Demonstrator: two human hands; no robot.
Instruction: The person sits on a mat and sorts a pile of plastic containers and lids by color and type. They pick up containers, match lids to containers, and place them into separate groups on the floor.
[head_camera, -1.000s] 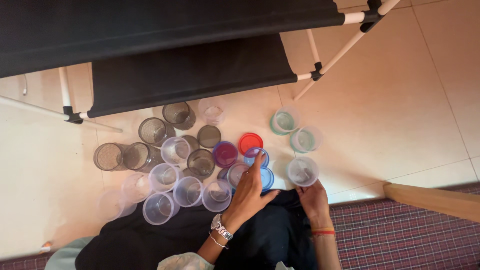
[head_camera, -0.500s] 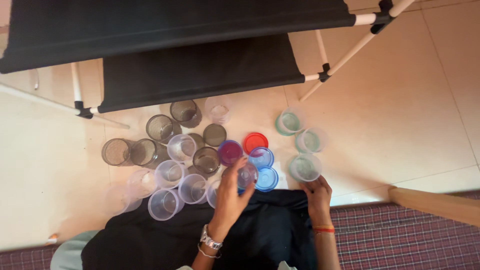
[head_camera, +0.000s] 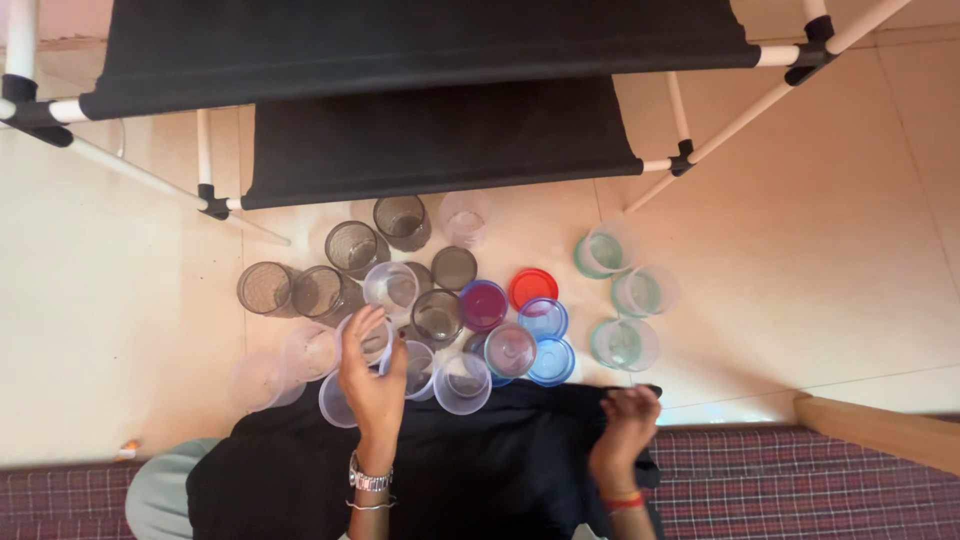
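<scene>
Nearest the camera, a black garment (head_camera: 480, 460) is spread over the lap, with a plaid mat (head_camera: 800, 480) at the near edge of the floor and a wooden bar (head_camera: 880, 420) lying at its right.

Left hand (head_camera: 372, 375): a metal wristwatch (head_camera: 368, 478) and a thin bangle are worn at the wrist; the fingers (head_camera: 362, 330) are laid over a clear plastic cup (head_camera: 372, 340) in the near row of the cluster. The grip is seen from the back only, and whether the cup is clasped cannot be told.

Right hand (head_camera: 628, 425): an orange-red bangle (head_camera: 622, 502) is worn at the wrist; the fingers are curled loosely over the black garment, and nothing is held in the grip.

Just beyond the left hand, further clear plastic cups (head_camera: 462, 380) are stood upright on the tiled floor (head_camera: 120, 330), touching one another. Right of them a blue lid (head_camera: 552, 362) and a second blue lid (head_camera: 543, 318) are placed, with a purple lid (head_camera: 483, 305) and a red lid (head_camera: 533, 288) just behind.

Near the right hand, three green-based clear containers (head_camera: 625, 343) are grouped, apart from the main cluster.

Farther back, smoky grey cups (head_camera: 352, 248) are set in a loose arc.

Farthest, a rack of black fabric shelves (head_camera: 420, 90) on a white tube frame (head_camera: 205, 160) is stood over the floor.
</scene>
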